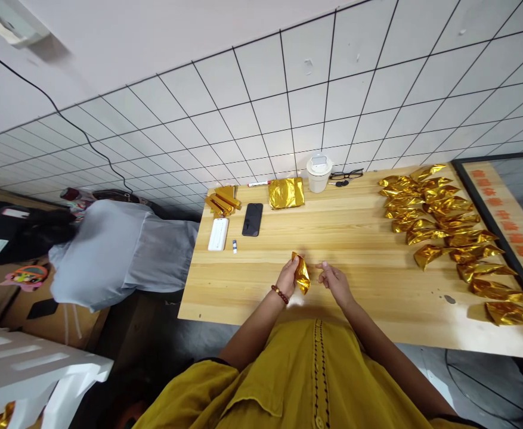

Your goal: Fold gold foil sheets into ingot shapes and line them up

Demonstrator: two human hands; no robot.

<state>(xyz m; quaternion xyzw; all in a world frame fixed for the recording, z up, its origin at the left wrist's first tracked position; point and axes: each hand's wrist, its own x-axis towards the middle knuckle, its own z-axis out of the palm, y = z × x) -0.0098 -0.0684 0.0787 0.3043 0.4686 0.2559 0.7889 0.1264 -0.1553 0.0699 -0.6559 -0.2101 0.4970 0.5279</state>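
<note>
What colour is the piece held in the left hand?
The piece is shiny gold; head view.

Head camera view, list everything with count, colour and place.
wooden table: one, light wood, centre
folded foil pieces: many, gold, right side
foil sheets: one stack, gold, far edge
foil bars: several, gold, far left corner
phone: one, black, beside power bank
power bank: one, white, left side
lidded cup: one, white, far edge
glasses: one pair, black, beside cup
marker: one, red and white, far edge
other person: one, grey top, far left
held foil piece: one, gold, table's near side
left hand: one, grip shut on it
right hand: one, open, beside it
</note>
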